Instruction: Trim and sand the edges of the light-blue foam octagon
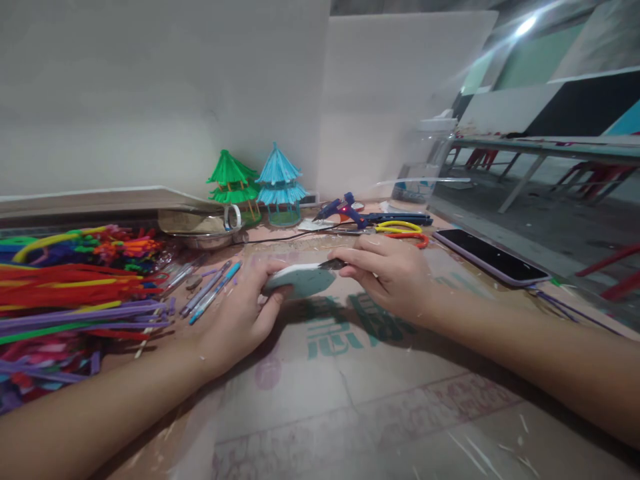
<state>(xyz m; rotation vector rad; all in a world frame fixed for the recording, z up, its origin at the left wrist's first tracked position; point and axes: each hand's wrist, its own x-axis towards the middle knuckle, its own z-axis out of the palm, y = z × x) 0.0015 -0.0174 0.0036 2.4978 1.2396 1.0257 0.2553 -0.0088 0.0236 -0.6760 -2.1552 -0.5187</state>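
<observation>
My left hand [255, 310] grips the left edge of a pale blue-white round disc [305, 280], thumb below and fingers on top. The disc is tilted, held a little above the printed sheet [350, 400] on the table. At the disc's right edge, my right hand [387, 270] pinches a small dark pointed blade [333, 264], whose tip meets the rim. Its handle, if it has one, is hidden in the fingers. Behind the hands stand a green pavilion model [233, 180] and a blue pavilion model [280, 183].
Colourful pipe cleaners [75, 293] are piled at left, with pens [215, 293] beside them. A metal bowl [200, 233], a blue glue gun [343, 210], yellow-handled scissors [400, 227] and a plastic jug [420, 160] stand or lie behind. A phone [490, 257] lies at right.
</observation>
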